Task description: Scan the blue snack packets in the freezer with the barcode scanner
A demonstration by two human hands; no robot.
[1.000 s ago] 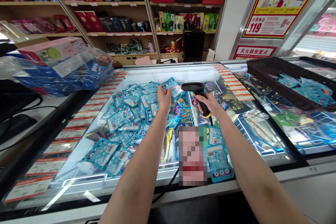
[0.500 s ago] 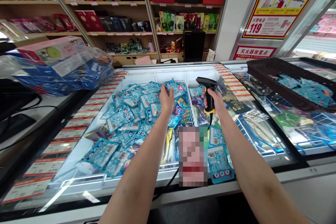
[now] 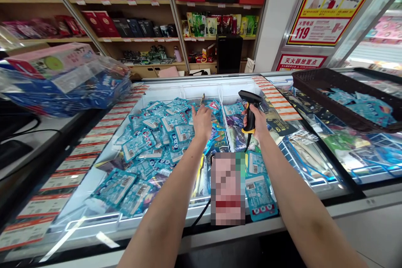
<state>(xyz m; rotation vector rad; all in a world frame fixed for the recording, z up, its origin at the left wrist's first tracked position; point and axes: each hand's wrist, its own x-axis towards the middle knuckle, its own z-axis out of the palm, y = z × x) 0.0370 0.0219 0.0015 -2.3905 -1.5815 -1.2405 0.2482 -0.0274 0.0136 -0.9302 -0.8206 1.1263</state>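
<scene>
My right hand (image 3: 258, 120) is wrapped round the grip of a black and yellow barcode scanner (image 3: 248, 113), held upright over the chest freezer (image 3: 201, 78). Its cable hangs down from the handle. My left hand (image 3: 202, 122) is closed, back of the hand towards me, above a heap of blue printed packets (image 3: 171, 123). A thin, dark, brownish thing (image 3: 203, 99) sticks up beyond its fingers; I cannot make out what it is. Between my forearms a pixelated pinkish rectangle (image 3: 228, 188) lies by the front edge, beside more blue packets (image 3: 260, 194).
A white wire divider (image 3: 226, 127) parts the freezer. On the right, a dark brown basket (image 3: 314, 88) holds blue packets. Plastic-wrapped boxes (image 3: 65, 79) stand at left. Price labels (image 3: 73, 163) line the freezer's edge. Stocked shelves (image 3: 132, 2) rise behind.
My left hand has turned over, its fingers closing, and a thin dark thing now shows beyond them. My right hand keeps the scanner in nearly the same place. The view has shifted slightly.
</scene>
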